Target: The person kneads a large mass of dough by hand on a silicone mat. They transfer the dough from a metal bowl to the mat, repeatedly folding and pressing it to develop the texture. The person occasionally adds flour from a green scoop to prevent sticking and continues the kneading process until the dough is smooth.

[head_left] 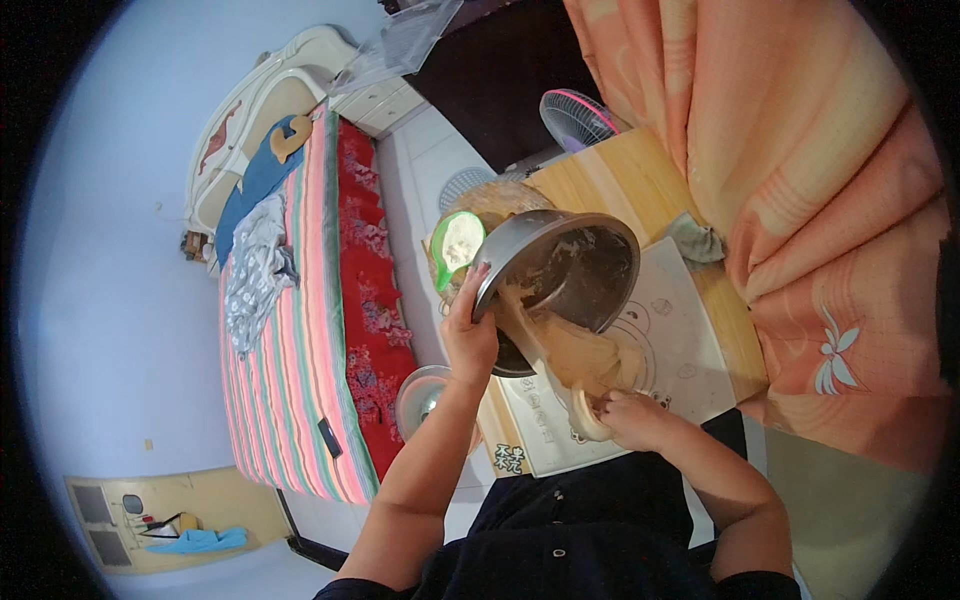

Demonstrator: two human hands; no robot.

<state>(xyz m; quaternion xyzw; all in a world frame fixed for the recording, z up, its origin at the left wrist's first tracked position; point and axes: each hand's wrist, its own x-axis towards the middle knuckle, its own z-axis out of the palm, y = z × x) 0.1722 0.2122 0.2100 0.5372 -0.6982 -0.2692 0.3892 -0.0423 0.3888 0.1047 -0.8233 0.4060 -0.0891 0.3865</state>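
A round metal mixing bowl (600,235) is tipped on its side above a pale printed mat (690,325), its opening turned toward me and to the right. My left hand (470,335) is closed on the bowl's left rim. Soft beige dough (585,355) stretches out of the bowl onto the mat, and smears of it cling to the inner wall. At the dough's near end my right hand (635,420) is closed on a pale cream-coloured rounded piece (590,415); whether it is a scraper or dough, I cannot tell.
Left of the bowl, a green scoop (441,270) holds white powder. The mat lies on a wooden table (610,180), with a grey cloth (695,242) at its right. A clear basin (412,400) stands lower left. A fan (575,118), orange curtain (800,200) and striped bed (300,400) surround it.
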